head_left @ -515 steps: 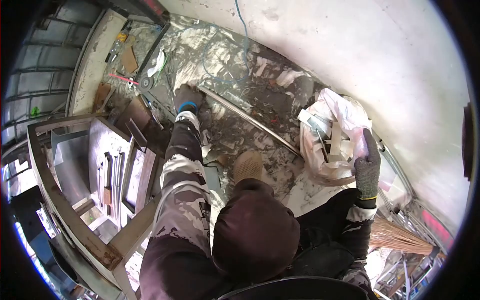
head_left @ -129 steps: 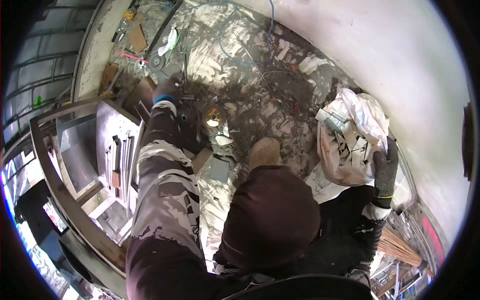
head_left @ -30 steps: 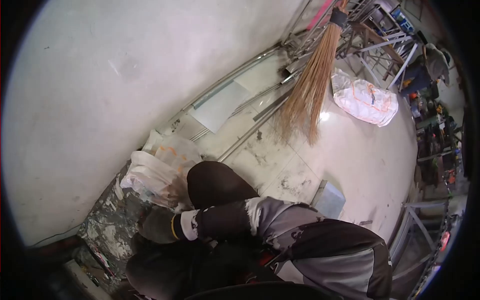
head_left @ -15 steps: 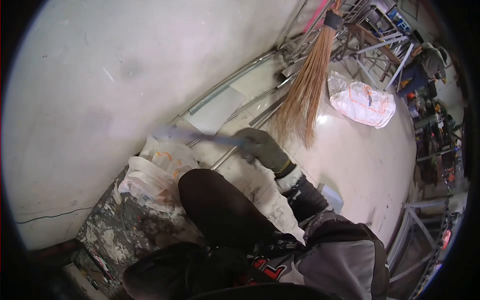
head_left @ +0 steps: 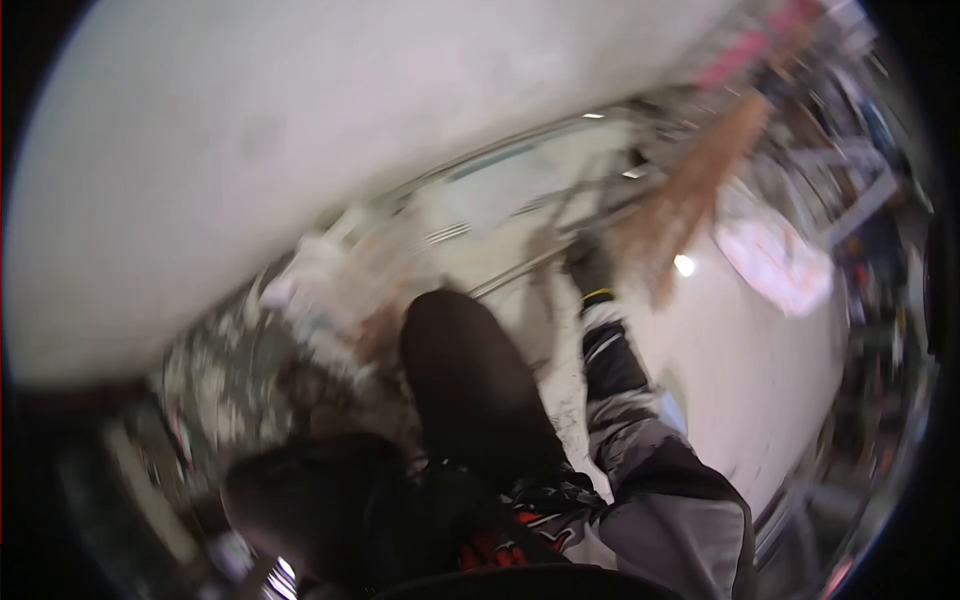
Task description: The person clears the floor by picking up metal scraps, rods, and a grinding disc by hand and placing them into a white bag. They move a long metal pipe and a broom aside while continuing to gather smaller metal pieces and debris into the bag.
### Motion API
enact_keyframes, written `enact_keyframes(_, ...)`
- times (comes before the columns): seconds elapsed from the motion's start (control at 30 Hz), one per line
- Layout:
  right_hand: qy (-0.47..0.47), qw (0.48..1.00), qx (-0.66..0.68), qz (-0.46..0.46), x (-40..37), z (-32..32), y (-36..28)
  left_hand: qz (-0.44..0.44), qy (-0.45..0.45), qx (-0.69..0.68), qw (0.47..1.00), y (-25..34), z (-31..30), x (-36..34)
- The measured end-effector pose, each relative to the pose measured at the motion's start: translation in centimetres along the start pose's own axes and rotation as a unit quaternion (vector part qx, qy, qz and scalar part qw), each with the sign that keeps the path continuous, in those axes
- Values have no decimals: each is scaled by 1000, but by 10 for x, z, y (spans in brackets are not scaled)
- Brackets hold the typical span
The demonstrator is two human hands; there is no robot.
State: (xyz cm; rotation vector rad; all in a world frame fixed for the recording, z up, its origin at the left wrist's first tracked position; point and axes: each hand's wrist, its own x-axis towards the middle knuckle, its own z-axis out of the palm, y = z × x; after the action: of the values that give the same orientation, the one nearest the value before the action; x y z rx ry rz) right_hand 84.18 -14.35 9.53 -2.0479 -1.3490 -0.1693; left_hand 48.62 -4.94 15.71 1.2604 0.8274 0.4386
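My right hand (head_left: pixel 588 262), in a dark glove with a yellow cuff edge, reaches out over the long metal bars (head_left: pixel 520 268) beside the wall. Its fingers are smeared by motion, and whether anything is in them cannot be made out. Just to its right hangs the blurred straw broom (head_left: pixel 690 190). A crumpled whitish bag (head_left: pixel 345 275) lies left of my raised knee, near the wall. My left hand does not show.
Along the left runs a pale wall (head_left: pixel 250 150). Debris-covered floor (head_left: pixel 220 375) lies at the lower left. A white bag (head_left: pixel 775 255) rests on the pale floor at right, near metal frames (head_left: pixel 865 205) and clutter.
My right hand has moved right and slightly up, close to the bars and broom. The long blue-grey tool it held is no longer discernible. The whole view has shifted and blurred.
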Motion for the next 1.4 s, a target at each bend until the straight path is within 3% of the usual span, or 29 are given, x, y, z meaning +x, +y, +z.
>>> enact_keyframes(0.03, -57, 997, -59, 15, 25, 5, 19, -16, 20, 10, 1000, -14, -13, -17)
enact_keyframes(0.07, -134, 991, 5, -13, 46, 18, 52, -35, 53, 22, 998, -31, -30, -40)
enact_keyframes(0.1, -162, 981, -70, -82, 66, -1, 15, -52, 80, 32, 995, -46, -46, -66)
enact_keyframes(0.13, -178, 980, -34, -79, 81, 11, 10, -73, 111, 39, 990, -63, -60, -97)
enact_keyframes(0.17, -210, 975, 66, -10, 87, 25, 4, -88, 144, 40, 985, -78, -71, -125)
enact_keyframes(0.23, -257, 878, 302, 267, 94, 47, -27, -110, 207, 35, 972, -99, -90, -172)
enact_keyframes(0.27, -284, 856, 304, 308, 93, 46, -58, -122, 237, 34, 963, -111, -91, -194)
enact_keyframes(0.33, -362, 857, 205, 303, 85, 54, -123, -152, 299, 26, 942, -133, -101, -234)
enact_keyframes(0.4, -422, 898, 106, 61, 87, 79, -139, -179, 359, 23, 916, -150, -113, -266)
enact_keyframes(0.43, -442, 892, 89, 40, 88, 75, -181, -194, 388, 28, 901, -156, -108, -284)
enact_keyframes(0.47, -383, 901, 151, -137, 89, 95, -189, -204, 412, 31, 887, -162, -111, -297)
enact_keyframes(0.5, -399, 894, 162, -124, 95, 107, -194, -214, 438, 39, 872, -167, -115, -305)
enact_keyframes(0.57, -419, 885, 171, -114, 93, 95, -277, -221, 491, 81, 839, -172, -128, -314)
enact_keyframes(0.7, -429, 871, 179, -156, 69, 103, -368, -195, 582, 290, 734, -184, -179, -314)
enact_keyframes(0.8, -429, 870, 145, -194, 35, 98, -421, -246, 551, 334, 724, -190, -234, -314)
enact_keyframes(0.87, -418, 862, 108, -265, 20, 108, -426, -401, 581, 321, 632, -164, -251, -310)
enact_keyframes(0.9, -391, 853, 105, -329, 18, 117, -417, -401, 579, 317, 635, -178, -256, -310)
enact_keyframes(0.97, -397, 844, 99, -348, 17, 124, -409, -373, 781, 214, 454, -231, -266, -313)
enact_keyframes(1.07, -402, 838, 91, -357, 16, 124, -405, -356, 825, 94, 429, -308, -289, -353)
enact_keyframes(1.13, -439, 835, 136, -302, 18, 126, -402, -424, 782, 71, 451, -314, -295, -361)
enact_keyframes(1.27, -443, 835, 144, -292, 22, 126, -409, -493, 721, 34, 485, -316, -327, -359)
enact_keyframes(1.33, -439, 835, 96, -318, 22, 126, -411, -361, 819, -71, 441, -327, -313, -364)
enact_keyframes(1.37, -438, 836, 91, -318, 21, 127, -410, -332, 819, -38, 467, -323, -306, -360)
enact_keyframes(1.4, -440, 834, 97, -320, 20, 130, -410, -332, 822, -36, 461, -313, -301, -351)
